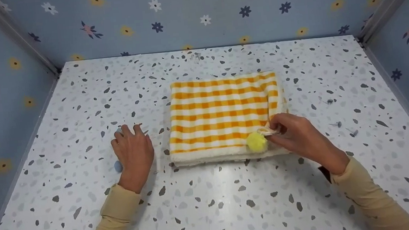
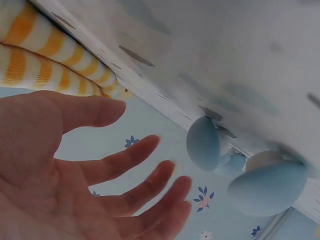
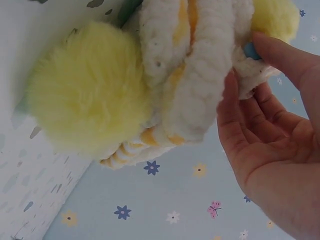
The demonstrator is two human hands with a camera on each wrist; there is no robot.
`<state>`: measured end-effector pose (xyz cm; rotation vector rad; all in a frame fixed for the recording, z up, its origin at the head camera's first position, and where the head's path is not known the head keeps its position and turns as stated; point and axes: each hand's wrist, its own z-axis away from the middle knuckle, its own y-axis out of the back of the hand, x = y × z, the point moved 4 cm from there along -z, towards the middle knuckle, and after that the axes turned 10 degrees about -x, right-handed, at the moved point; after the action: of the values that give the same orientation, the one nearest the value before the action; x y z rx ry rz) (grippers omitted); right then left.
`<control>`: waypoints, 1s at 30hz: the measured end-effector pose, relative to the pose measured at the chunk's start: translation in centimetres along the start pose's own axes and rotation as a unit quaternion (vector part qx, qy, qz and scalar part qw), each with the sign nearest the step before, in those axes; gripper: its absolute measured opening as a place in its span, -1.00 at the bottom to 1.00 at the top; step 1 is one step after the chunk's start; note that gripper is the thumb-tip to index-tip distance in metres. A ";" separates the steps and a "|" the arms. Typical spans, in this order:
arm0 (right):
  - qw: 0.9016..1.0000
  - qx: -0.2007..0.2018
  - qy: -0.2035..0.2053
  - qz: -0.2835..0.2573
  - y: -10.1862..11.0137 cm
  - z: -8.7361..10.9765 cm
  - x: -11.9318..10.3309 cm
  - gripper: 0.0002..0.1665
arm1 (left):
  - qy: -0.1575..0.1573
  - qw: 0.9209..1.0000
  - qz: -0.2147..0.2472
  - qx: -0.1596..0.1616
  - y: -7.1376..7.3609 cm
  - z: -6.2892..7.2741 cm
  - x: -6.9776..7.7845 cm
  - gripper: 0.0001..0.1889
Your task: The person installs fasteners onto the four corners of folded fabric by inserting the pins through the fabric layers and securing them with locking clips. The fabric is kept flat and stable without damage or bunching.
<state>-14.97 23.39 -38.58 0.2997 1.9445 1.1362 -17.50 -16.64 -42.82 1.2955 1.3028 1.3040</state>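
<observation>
A folded orange-and-white checked blanket (image 1: 223, 113) with a white fluffy edge lies mid-table. At its near right corner, my right hand (image 1: 298, 134) pinches the white edge beside a yellow pompom (image 1: 257, 142). The right wrist view shows a small blue piece (image 3: 251, 51) under that thumb, mostly hidden, and a larger pompom (image 3: 90, 92) close to the camera. To the left of the blanket, my left hand (image 1: 133, 156) has its fingers spread and holds nothing. Pale blue mushroom-shaped pieces (image 2: 267, 185) stand near its fingertips, apart from them; one blue piece (image 1: 118, 166) shows beside the wrist.
The speckled white table (image 1: 212, 203) is enclosed at the back and sides by blue flowered panels (image 1: 196, 19). Several small grey pieces (image 1: 336, 124), too small to identify, lie on the table right of the blanket.
</observation>
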 end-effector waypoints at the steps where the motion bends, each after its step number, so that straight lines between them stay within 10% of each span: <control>1: 1.000 -0.001 -0.002 0.001 0.0 0.0 0.0 -0.69 | 0.006 1.000 0.002 -0.007 -0.1 0.0 -0.1 -0.60; 19: 1.000 0.000 -0.001 0.007 -0.1 0.1 0.1 -0.68 | -0.016 0.995 0.053 -0.079 -0.3 0.7 0.0 -0.68; 30: 1.000 -0.002 -0.008 0.004 -0.2 0.1 0.2 -0.68 | -0.050 0.993 0.106 -0.035 0.0 0.9 0.1 -0.93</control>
<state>-14.99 23.48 -38.88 0.3149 1.9275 1.1402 -16.67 -16.47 -42.89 1.4613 1.0644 1.3974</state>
